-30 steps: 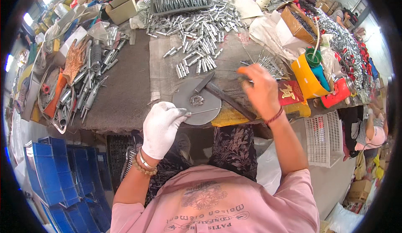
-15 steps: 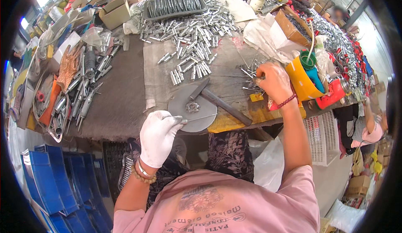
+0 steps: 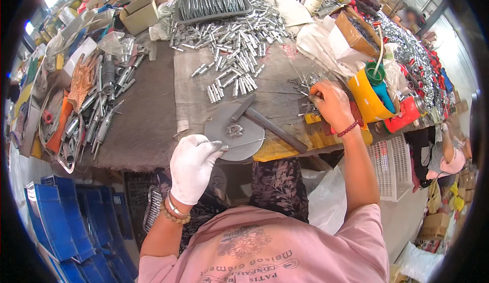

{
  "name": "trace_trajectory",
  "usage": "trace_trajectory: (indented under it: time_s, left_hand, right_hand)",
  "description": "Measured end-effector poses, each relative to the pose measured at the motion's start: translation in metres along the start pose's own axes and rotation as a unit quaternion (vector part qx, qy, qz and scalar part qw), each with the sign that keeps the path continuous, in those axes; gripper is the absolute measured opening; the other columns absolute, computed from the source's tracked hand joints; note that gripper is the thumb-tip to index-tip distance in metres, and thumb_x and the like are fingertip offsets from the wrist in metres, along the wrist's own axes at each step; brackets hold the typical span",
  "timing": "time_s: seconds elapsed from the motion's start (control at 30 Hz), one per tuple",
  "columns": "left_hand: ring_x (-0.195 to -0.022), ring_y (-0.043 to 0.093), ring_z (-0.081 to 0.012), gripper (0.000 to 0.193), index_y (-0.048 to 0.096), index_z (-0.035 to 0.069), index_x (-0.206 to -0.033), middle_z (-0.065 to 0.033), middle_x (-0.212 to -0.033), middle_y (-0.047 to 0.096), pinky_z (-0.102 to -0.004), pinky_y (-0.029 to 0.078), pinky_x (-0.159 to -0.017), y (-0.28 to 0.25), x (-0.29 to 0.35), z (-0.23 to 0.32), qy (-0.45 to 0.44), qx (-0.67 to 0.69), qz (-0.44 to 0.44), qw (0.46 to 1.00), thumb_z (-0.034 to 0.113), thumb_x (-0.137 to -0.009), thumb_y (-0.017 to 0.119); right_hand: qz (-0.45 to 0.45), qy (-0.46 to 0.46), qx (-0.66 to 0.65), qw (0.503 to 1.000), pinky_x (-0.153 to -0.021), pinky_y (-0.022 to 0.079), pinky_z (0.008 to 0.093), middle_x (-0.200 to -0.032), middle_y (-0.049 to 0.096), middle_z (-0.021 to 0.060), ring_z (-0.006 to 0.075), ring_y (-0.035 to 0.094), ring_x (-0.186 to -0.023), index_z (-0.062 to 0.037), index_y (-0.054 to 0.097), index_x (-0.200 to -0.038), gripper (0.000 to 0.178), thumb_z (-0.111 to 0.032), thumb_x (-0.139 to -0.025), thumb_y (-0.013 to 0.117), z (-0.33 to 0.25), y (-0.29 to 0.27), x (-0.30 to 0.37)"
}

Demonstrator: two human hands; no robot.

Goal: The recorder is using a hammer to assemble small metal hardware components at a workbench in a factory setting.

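The left hand (image 3: pixel 192 167) pinched a thin metal rod (image 3: pixel 247 143), best kept steady. The right hand (image 3: pixel 332 104) curled beside metal pins (image 3: pixel 304 84), grip unclear.

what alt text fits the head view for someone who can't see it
A person's white-gloved left hand holds a thin metal rod over a grey disc, a hammer lying partly on it; the bare right hand is at a pile of thin pins. Beyond, short silver cylinders lie heaped by a dark tray.
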State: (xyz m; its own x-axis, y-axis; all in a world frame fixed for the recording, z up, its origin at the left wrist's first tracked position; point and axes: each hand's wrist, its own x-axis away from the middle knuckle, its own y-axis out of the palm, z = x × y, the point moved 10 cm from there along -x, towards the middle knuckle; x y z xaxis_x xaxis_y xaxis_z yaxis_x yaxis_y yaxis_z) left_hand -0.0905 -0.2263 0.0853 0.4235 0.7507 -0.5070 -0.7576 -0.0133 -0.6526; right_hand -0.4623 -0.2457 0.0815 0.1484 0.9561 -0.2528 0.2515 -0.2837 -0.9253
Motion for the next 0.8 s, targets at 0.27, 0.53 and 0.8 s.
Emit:
trace_trajectory:
  time_s: [0.27, 0.53, 0.8]
  left_hand:
    - [-0.097, 0.067, -0.0317, 0.018, 0.081, 0.006, -0.101, -0.0104, -0.098, 0.070, -0.0413, 0.055, -0.087, 0.001, 0.000, 0.001, 0.007, -0.005, -0.001, 1.000, 0.004, -0.084, 0.085]
    - [-0.099, 0.067, -0.0313, 0.019, 0.081, 0.006, -0.103, -0.0108, -0.099, 0.070, -0.0405, 0.054, -0.088, -0.002, 0.003, 0.000, 0.001, 0.004, 0.003, 1.000, 0.004, -0.085, 0.085]
    - [-0.096, 0.068, -0.0302, 0.020, 0.082, 0.007, -0.104, -0.0092, -0.097, 0.070, -0.0397, 0.055, -0.086, 0.002, 0.002, -0.004, -0.006, 0.004, 0.001, 1.000, 0.006, -0.085, 0.086]
  right_hand:
    - [-0.079, -0.051, 0.006, 0.996, -0.089, 0.056, 0.0475, -0.099, 0.073, 0.0120, 0.0362, 0.071, -0.102, -0.0087, 0.077, -0.100, 0.013, -0.007, -0.087, 0.076, 0.006, -0.013, 0.008]
    - [0.026, -0.078, 0.022, 0.996, -0.091, 0.057, 0.0460, -0.099, 0.072, 0.0097, 0.0334, 0.072, -0.103, -0.0105, 0.079, -0.098, 0.015, -0.008, -0.083, 0.080, -0.030, 0.007, -0.016]
    - [0.021, -0.138, 0.172, 0.975, -0.091, 0.059, 0.0478, -0.102, 0.075, 0.0131, 0.0362, 0.073, -0.103, -0.0077, 0.077, -0.109, 0.026, -0.010, -0.083, 0.081, -0.053, 0.018, -0.021]
